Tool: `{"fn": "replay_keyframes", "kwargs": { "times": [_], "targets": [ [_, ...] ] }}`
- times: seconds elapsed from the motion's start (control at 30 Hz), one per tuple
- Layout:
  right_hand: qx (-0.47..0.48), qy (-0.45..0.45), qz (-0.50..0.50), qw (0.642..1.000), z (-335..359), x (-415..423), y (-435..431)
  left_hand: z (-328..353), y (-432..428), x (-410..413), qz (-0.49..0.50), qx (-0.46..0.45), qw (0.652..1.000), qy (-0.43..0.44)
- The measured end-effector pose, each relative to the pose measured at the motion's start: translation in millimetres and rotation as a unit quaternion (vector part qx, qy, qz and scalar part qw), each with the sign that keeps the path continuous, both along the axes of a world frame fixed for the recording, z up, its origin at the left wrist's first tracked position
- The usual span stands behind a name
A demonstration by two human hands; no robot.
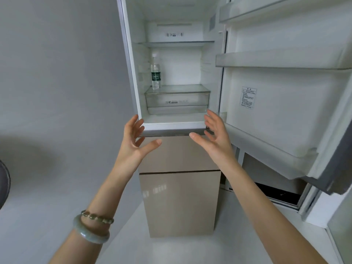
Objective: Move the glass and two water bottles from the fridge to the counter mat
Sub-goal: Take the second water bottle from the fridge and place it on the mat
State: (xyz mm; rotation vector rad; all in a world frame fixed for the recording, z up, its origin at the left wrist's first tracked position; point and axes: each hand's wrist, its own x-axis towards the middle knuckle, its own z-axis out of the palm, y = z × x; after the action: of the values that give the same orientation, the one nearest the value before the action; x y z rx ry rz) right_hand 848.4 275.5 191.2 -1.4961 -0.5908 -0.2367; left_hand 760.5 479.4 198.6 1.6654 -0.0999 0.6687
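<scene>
One clear water bottle point(155, 73) with a white cap and a dark green label stands upright at the left of a glass shelf point(182, 88) inside the open fridge point(131, 73). No glass, second bottle or counter mat shows in this view. My left hand point(134, 139) and my right hand point(213, 136) are raised in front of the fridge's lower edge, palms facing each other, fingers spread, both holding nothing. They are well below the bottle and apart from it.
The fridge door point(285, 111) swings open to the right with bare door racks. A clear drawer point(177, 101) sits under the shelf. Beige lower fridge doors point(180, 197) are closed. A grey wall fills the left; a dark round object point(3, 183) is at the left edge.
</scene>
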Motion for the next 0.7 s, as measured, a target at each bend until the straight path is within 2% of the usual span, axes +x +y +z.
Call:
{"fn": "replay_keyframes", "kwargs": {
  "times": [0.37, 0.7],
  "targets": [
    [-0.005, -0.010, 0.035, 0.999, 10.1, 152.6, 58.2, 17.8, 45.0, 140.6, 0.037, 0.011, 0.999, 0.000],
    [0.010, -0.007, 0.028, 1.000, 5.1, 282.1, 130.9, 11.6, 105.6, 275.3, 0.025, 0.019, 0.999, 0.001]
  ]
}}
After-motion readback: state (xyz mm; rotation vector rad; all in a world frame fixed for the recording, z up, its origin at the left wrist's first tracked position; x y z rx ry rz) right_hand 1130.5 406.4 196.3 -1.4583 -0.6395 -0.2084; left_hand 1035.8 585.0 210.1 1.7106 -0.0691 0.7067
